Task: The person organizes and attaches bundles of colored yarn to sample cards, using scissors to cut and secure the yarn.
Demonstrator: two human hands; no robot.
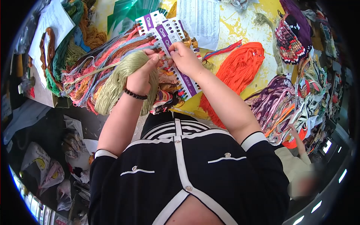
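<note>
A thick skein of pale green thread [129, 64] hangs over my left hand [141, 73], whose fingers are closed and meet at the edge of a white and purple punched thread card [164, 35]. My right hand [183, 58] is closed in a pinch over the same card, close to my left fingertips. Whatever lies between the right fingertips is too small to make out. Strands of many colours are tied through the card's holes and spread to the left as a multicoloured thread bundle [88, 77]. A second punched card [148, 20] lies partly beneath.
An orange-red skein [240, 65] lies to the right on the yellow, paint-worn table [240, 28]. Behind the cards are a printed sheet [198, 22] and green plastic sleeves [127, 15]. More thread bundles [275, 101] are at the far right, near another person [296, 165].
</note>
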